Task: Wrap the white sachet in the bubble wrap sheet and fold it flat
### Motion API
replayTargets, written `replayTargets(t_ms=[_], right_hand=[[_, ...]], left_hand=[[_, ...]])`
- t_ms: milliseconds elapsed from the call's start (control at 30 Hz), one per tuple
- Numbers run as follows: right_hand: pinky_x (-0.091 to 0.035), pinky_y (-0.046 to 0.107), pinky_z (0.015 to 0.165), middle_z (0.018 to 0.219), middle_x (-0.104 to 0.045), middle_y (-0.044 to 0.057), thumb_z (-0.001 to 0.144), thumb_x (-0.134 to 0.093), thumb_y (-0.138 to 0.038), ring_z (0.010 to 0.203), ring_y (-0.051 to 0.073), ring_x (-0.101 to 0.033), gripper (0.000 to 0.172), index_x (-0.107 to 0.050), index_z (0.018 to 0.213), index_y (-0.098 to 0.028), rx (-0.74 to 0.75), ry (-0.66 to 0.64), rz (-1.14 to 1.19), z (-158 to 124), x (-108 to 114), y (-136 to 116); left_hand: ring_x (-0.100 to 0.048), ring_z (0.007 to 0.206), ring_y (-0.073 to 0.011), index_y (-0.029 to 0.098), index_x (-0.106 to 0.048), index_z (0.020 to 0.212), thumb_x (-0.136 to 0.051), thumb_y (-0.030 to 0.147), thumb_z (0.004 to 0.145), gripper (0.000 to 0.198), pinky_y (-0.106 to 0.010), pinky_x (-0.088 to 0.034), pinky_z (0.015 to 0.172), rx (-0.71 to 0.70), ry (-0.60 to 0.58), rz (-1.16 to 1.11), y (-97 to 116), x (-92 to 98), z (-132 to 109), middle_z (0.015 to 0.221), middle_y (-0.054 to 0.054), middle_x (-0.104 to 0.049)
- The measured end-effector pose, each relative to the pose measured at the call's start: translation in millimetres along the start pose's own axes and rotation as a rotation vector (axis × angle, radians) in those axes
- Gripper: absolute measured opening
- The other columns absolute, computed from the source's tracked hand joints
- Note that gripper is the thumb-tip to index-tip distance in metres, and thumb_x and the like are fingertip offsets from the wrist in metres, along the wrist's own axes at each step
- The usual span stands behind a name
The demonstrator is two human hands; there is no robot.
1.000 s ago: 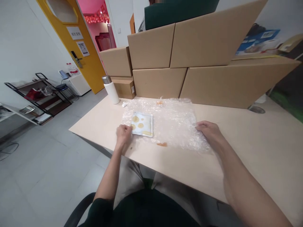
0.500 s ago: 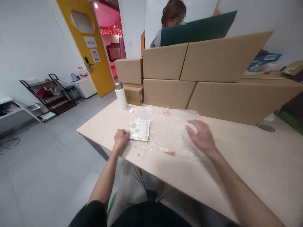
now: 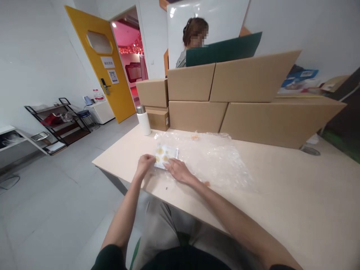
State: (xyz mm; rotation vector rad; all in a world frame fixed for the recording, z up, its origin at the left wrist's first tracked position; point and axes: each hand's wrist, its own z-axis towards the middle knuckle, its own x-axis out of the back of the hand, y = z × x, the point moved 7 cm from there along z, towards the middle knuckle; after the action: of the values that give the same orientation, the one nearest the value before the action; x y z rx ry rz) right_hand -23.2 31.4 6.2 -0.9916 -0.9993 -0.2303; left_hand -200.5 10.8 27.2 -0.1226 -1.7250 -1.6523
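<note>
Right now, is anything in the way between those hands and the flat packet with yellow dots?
Nothing visible: the left hand is at the packet, by its left edge; the right hand reaches over its near side. Bubble wrap spreads rightward.

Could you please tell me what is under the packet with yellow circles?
Clear plastic wrap shows beyond the packet, which appears to lie on it. The spot directly beneath is covered and cannot be seen.
</note>
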Motion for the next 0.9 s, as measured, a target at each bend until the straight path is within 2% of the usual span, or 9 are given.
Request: replayTargets(t_ms=[133,267,400,500,600,667,767,833,900], right_hand=[[-0.044,0.037,0.095,0.109,-0.07,0.007,0.096,-0.032,-0.064,0.107,0.025,-0.061,0.054,-0.066,0.1,-0.023,-0.093,0.04,0.549,-3,13,21],[-0.05,0.036,0.088,0.095,-0.072,0.009,0.088,-0.041,-0.072,0.096,0.024,-0.065,0.056,-0.067,0.089,-0.022,-0.27,0.097,1.118,-13,18,47],[-0.053,0.036,0.071,0.077,-0.069,0.008,0.083,-0.053,-0.063,0.078,0.023,-0.065,0.042,-0.063,0.081,-0.022,-0.46,0.207,1.306,-39,28,80],[-0.052,0.035,0.071,0.08,-0.069,0.007,0.077,-0.061,-0.048,0.079,0.023,-0.064,0.029,-0.063,0.08,-0.02,-0.505,0.275,1.146,-63,49,107],[-0.049,0.038,0.088,0.104,-0.07,0.009,0.077,-0.06,-0.036,0.098,0.025,-0.063,0.022,-0.067,0.09,-0.02,-0.441,0.457,0.688,-79,87,121],[-0.042,0.038,0.1,0.12,-0.066,0.011,0.083,-0.055,-0.03,0.112,0.025,-0.059,0.023,-0.067,0.1,-0.02,-0.334,0.524,0.376,-79,104,113],[-0.04,0.037,0.101,0.113,-0.07,0.013,0.096,-0.042,-0.03,0.111,0.025,-0.061,0.029,-0.068,0.098,-0.017,-0.217,0.304,0.097,-61,91,90],[-0.04,0.036,0.098,0.102,-0.072,0.014,0.102,-0.033,-0.033,0.102,0.025,-0.064,0.039,-0.067,0.093,-0.015,-0.212,0.144,-0.028,-52,75,80],[-0.039,0.035,0.097,0.099,-0.072,0.016,0.104,-0.029,-0.04,0.101,0.025,-0.065,0.048,-0.067,0.091,-0.013,-0.234,0.09,-0.109,-49,66,75]], left_hand=[[-0.06,0.069,-0.0145,0.017,-0.062,0.077,-0.066,0.046,0.074,0.029,-0.024,-0.045,0.066,-0.094,-0.072,-0.136,42,-21.6,-1,0.076,-0.002,-0.067],[-0.063,0.08,-0.0198,0.017,-0.069,0.084,-0.053,0.062,0.086,0.047,-0.03,-0.048,0.075,-0.211,-0.231,-0.238,87,-64.0,-17,0.088,-0.007,-0.071],[-0.062,0.103,-0.0294,0.02,-0.075,0.087,-0.04,0.061,0.094,0.055,-0.038,-0.044,0.093,-0.371,-0.329,-0.026,108,-108.6,-39,0.095,-0.012,-0.071],[-0.058,0.112,-0.0345,0.024,-0.077,0.096,-0.032,0.06,0.097,0.058,-0.046,-0.039,0.1,-0.41,-0.403,0.275,104,-138.4,-51,0.108,-0.013,-0.068],[-0.054,0.115,-0.0367,0.028,-0.076,0.105,-0.036,0.056,0.097,0.05,-0.052,-0.037,0.101,-0.458,-0.422,0.463,103,-154.0,-59,0.118,-0.014,-0.063],[-0.052,0.116,-0.0367,0.029,-0.076,0.105,-0.041,0.048,0.097,0.041,-0.054,-0.036,0.102,-0.485,-0.417,0.499,105,-157.2,-62,0.12,-0.014,-0.061],[-0.05,0.12,-0.0368,0.026,-0.074,0.108,-0.047,0.032,0.094,0.031,-0.055,-0.036,0.103,-0.456,-0.406,0.489,100,-153.6,-59,0.127,-0.014,-0.058],[-0.044,0.129,-0.0389,0.023,-0.068,0.12,-0.054,0.03,0.09,0.034,-0.057,-0.034,0.105,-0.363,-0.272,0.437,88,-138.3,-50,0.138,-0.016,-0.051],[-0.042,0.133,-0.0385,0.019,-0.058,0.133,-0.062,0.033,0.085,0.05,-0.054,-0.036,0.105,-0.196,-0.133,0.266,70,-118.4,-38,0.141,-0.019,-0.046]])
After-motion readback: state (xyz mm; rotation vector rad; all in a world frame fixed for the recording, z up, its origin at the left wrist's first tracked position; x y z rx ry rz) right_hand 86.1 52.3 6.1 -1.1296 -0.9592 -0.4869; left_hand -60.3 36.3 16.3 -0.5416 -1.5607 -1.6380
